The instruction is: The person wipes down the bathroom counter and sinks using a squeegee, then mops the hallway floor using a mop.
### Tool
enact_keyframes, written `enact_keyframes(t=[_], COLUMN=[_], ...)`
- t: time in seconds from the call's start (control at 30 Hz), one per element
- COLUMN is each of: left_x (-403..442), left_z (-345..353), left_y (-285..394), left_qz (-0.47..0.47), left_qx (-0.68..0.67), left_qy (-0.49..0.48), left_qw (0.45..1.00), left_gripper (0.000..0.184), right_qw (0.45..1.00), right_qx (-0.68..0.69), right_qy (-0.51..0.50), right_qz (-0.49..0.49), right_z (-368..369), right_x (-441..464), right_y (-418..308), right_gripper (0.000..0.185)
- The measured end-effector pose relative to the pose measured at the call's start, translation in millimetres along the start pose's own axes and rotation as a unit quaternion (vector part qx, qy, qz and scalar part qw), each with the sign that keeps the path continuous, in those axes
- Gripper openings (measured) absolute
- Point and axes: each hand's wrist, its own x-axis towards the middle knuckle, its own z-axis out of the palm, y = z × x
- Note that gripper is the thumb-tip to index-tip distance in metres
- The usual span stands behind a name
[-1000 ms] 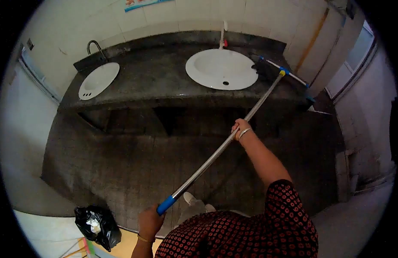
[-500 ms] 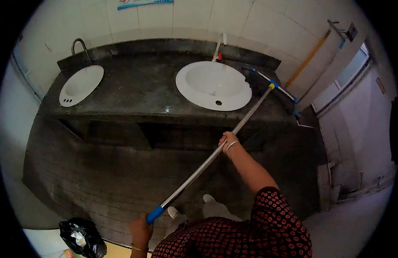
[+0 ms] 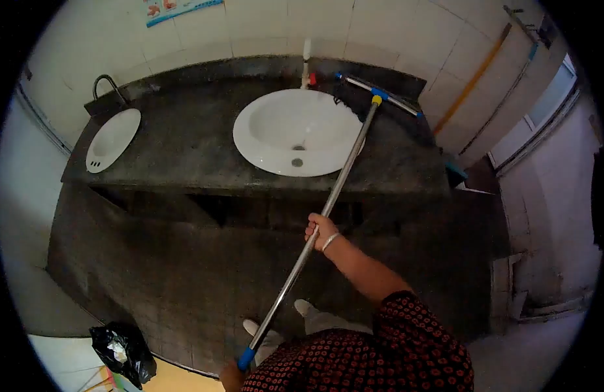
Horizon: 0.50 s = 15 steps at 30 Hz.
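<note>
My right hand (image 3: 321,231), with a bracelet at the wrist, is closed round the middle of the metal pole of a long-handled squeegee (image 3: 347,163). At the pole's lower end my left hand (image 3: 232,377) is wrapped about the blue grip; much of it is cut off by the bottom of the view. The squeegee's head, a chrome bar with blue ends and a yellow collar, lies across the back right of the dark countertop (image 3: 191,130). Its pole passes over the right rim of a white oval sink (image 3: 249,140). Some dark stringy material shows beside the head.
A second white basin (image 3: 114,140) with a curved tap stands at the left. Behind the near sink rises a pipe with a red valve (image 3: 311,79). An orange pole (image 3: 475,78) leans on the right wall. A black rubbish bag (image 3: 122,356) sits lower left.
The squeegee head has moved left and back across the countertop, nearer the tap. Both hands have shifted lower in the view with the pole, which stands steeper. The camera view has turned slightly.
</note>
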Motion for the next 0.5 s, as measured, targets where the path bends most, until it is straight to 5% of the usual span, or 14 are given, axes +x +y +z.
enact_keyframes(t=[0.27,0.5], left_x=[-13,-10], left_z=[55,83], left_y=[-4,44], left_qz=[-0.084,-0.126], left_qx=[-0.011,-0.044], left_qy=[-0.112,-0.073], left_qw=[0.99,0.988], left_gripper=[0.032,0.034], right_qw=[0.998,0.996], right_qx=[-0.017,-0.061], right_qy=[-0.047,-0.065], right_qz=[0.033,-0.002], right_z=[19,54], right_x=[-26,-12], right_y=[-7,-42], right_gripper=[0.019,0.018])
